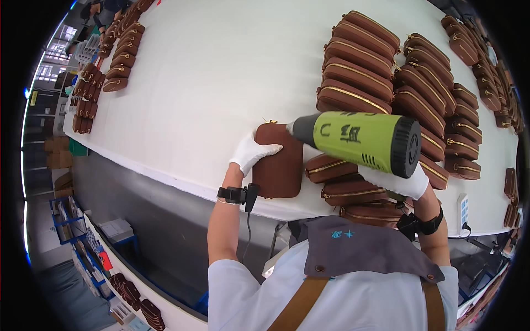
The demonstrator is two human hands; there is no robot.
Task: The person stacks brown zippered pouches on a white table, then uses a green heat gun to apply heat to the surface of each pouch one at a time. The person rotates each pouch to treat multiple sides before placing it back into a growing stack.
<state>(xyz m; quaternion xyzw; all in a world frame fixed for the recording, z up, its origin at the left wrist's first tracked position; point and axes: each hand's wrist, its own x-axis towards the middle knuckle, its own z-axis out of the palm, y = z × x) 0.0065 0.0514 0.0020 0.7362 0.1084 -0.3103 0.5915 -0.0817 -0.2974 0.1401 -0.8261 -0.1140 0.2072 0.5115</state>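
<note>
A brown leather zip pouch lies flat on the white table, a gold zipper pull at its far end. My left hand, in a white glove, holds the pouch at its left side, thumb on top. My right hand, also gloved, grips a green and black hot-air gun; its nozzle points left, over the pouch's far right corner. The gun's body covers part of the hand and its handle is mostly hidden. Beside the pouch, several brown pouches with gold zippers lie stacked.
Rows of brown zip pouches stand on the white table beyond the gun and to the right. More pouches line the far left. A power strip lies near the right front edge. A person is at the upper left.
</note>
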